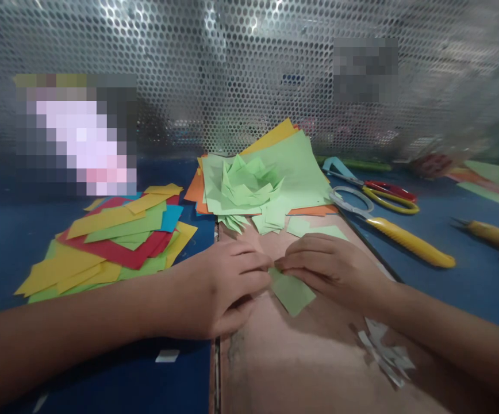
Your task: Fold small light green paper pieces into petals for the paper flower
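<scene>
Cut off by the left edge, the left forearm overlaps coloured paper. The left hand curls, its fingers' grip hidden. Beside it, over the worktop, a green square is held by the right hand, pinched fingers covering its top. Rightmost, a yellow-handled tool is cut off.

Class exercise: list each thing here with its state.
Small light-green paper piece: partly covered
Left hand: curled at the piece, grip unclear
Right hand: pinching the piece
Pointed light-green paper bowl: folded, upright
Large light-green paper sheet: lying under the bowl
Multicoloured paper strips: loosely heaped
White paper scraps: scattered
Yellow-handled tools: lying down
</scene>
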`<move>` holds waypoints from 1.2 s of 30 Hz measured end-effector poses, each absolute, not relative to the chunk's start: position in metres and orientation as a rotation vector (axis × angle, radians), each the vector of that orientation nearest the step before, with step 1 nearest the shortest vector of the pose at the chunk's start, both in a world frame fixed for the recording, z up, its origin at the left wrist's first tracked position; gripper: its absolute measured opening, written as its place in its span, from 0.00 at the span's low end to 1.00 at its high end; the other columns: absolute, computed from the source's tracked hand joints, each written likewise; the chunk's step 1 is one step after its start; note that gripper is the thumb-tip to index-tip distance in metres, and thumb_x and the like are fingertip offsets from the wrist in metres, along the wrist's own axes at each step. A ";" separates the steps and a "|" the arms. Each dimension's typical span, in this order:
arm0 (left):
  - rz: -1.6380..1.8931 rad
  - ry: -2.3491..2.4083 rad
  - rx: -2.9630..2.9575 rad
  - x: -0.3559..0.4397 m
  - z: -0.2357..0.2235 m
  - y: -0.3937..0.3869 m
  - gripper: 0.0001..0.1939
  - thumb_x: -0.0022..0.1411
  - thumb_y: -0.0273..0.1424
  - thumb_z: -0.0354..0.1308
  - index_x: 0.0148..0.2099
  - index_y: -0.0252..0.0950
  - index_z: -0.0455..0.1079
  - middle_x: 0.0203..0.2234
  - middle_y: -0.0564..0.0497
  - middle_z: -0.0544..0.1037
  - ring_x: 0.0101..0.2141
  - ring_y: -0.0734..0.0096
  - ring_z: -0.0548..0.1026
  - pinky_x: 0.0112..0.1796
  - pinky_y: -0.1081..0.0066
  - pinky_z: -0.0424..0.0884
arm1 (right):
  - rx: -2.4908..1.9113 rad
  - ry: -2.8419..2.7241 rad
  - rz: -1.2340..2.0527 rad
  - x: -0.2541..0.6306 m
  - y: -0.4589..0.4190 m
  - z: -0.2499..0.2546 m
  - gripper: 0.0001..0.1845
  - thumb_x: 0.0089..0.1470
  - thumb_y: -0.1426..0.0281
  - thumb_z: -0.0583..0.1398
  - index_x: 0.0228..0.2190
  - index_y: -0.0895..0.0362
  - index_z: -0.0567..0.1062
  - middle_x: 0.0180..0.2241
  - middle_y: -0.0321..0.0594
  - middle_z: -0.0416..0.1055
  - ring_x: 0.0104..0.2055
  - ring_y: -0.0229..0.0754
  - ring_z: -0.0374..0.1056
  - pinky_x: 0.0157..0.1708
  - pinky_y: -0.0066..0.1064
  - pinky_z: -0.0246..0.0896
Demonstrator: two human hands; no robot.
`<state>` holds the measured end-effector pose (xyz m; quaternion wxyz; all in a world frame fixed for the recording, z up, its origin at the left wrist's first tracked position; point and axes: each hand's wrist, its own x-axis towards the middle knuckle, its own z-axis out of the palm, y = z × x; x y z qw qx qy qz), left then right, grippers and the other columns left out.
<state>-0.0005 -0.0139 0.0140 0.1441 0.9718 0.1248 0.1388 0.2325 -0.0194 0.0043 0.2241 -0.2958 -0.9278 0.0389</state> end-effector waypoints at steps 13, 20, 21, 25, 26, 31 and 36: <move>0.424 0.375 2.819 0.000 0.014 -0.014 0.13 0.60 0.24 0.49 0.46 0.29 0.68 0.42 0.41 0.73 0.47 0.60 0.66 0.52 0.60 0.60 | -0.702 -2.649 -0.031 0.233 -0.019 0.006 0.15 0.62 0.73 0.49 0.33 0.60 0.75 0.32 0.43 0.75 0.34 0.39 0.70 0.35 0.31 0.67; 0.421 0.386 2.828 -0.001 0.012 -0.015 0.13 0.61 0.25 0.48 0.47 0.28 0.68 0.41 0.42 0.73 0.47 0.59 0.66 0.53 0.59 0.59 | -0.636 -2.694 -0.039 0.233 -0.018 0.008 0.16 0.61 0.76 0.48 0.34 0.61 0.75 0.32 0.44 0.75 0.35 0.40 0.70 0.35 0.31 0.66; 0.418 0.384 2.833 -0.001 0.012 -0.015 0.13 0.61 0.25 0.48 0.47 0.28 0.68 0.41 0.42 0.73 0.47 0.59 0.66 0.53 0.59 0.59 | -0.638 -2.699 -0.030 0.233 -0.018 0.008 0.15 0.60 0.77 0.48 0.34 0.61 0.75 0.33 0.44 0.75 0.35 0.40 0.69 0.35 0.31 0.66; 0.437 0.382 2.849 0.000 0.012 -0.015 0.14 0.61 0.25 0.47 0.47 0.26 0.69 0.41 0.41 0.73 0.47 0.58 0.65 0.53 0.59 0.59 | -0.660 -2.717 0.014 0.233 -0.018 0.009 0.16 0.61 0.77 0.47 0.35 0.61 0.75 0.33 0.45 0.75 0.35 0.40 0.69 0.35 0.31 0.65; 0.434 0.382 2.855 0.000 0.012 -0.015 0.14 0.61 0.25 0.47 0.47 0.27 0.69 0.42 0.41 0.73 0.47 0.58 0.66 0.53 0.59 0.59 | -0.666 -2.722 0.022 0.233 -0.018 0.009 0.16 0.61 0.76 0.47 0.35 0.61 0.75 0.33 0.44 0.75 0.35 0.40 0.68 0.35 0.31 0.65; 0.404 0.387 2.902 -0.001 0.010 -0.017 0.15 0.63 0.27 0.47 0.49 0.28 0.67 0.45 0.42 0.73 0.47 0.58 0.66 0.52 0.60 0.60 | -0.623 -2.751 0.012 0.232 -0.016 0.012 0.19 0.63 0.74 0.46 0.32 0.61 0.75 0.31 0.45 0.73 0.33 0.39 0.66 0.33 0.30 0.62; 0.449 0.324 2.917 -0.001 0.009 -0.017 0.15 0.64 0.26 0.47 0.48 0.26 0.68 0.44 0.42 0.73 0.46 0.61 0.66 0.51 0.63 0.60 | -0.631 -2.808 0.054 0.235 -0.015 0.017 0.18 0.62 0.74 0.46 0.33 0.59 0.75 0.31 0.44 0.70 0.33 0.38 0.64 0.33 0.30 0.61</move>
